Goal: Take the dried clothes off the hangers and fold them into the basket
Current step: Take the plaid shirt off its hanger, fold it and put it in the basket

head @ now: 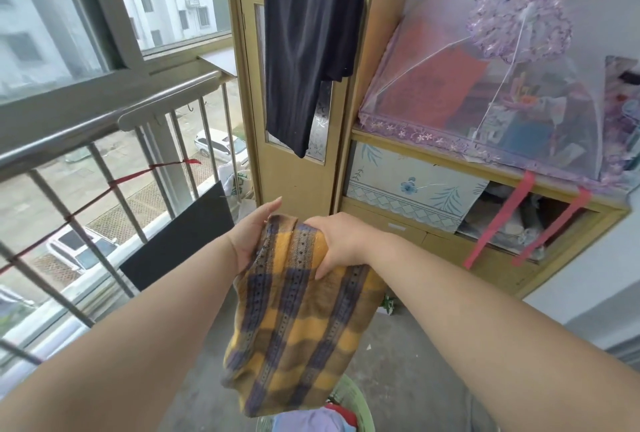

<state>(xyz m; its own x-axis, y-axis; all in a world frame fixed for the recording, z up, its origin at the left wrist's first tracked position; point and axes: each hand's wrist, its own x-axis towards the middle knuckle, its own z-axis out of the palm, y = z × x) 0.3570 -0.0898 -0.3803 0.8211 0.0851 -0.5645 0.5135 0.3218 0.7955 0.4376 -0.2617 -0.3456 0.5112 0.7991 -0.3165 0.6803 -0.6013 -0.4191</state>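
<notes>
**Checked cloth held over the basket, mid-fold**

- Checked cloth (298, 310): yellow and dark blue, off its hanger, held in the air directly above the basket (360, 400). It looks doubled over already, and its lower edge hangs just above the basket's green rim.
- Right hand (337, 241): clamped on the cloth's top edge, fingers curled over the far side and thumb pressing the near face.
- Left hand (254, 237): lies flat against the top left corner with fingers straight. It supports rather than grips. The thumb is hidden, so a pinch there can't be ruled out.
- Basket holds other clothes, with purple and red pieces showing at the bottom of view.
- Dark garment (304, 50): hangs high above and beyond the basket, not yet taken down.

Handling, as a judgement: the cloth is soft, light and limp, with a slightly fuzzy weave and rows of small holes. It should not slip, but it will sag wherever it is unsupported. Best taken by the folded top edge or the two upper corners. Keep the fold tight while lowering so the layers don't slide apart.
</notes>
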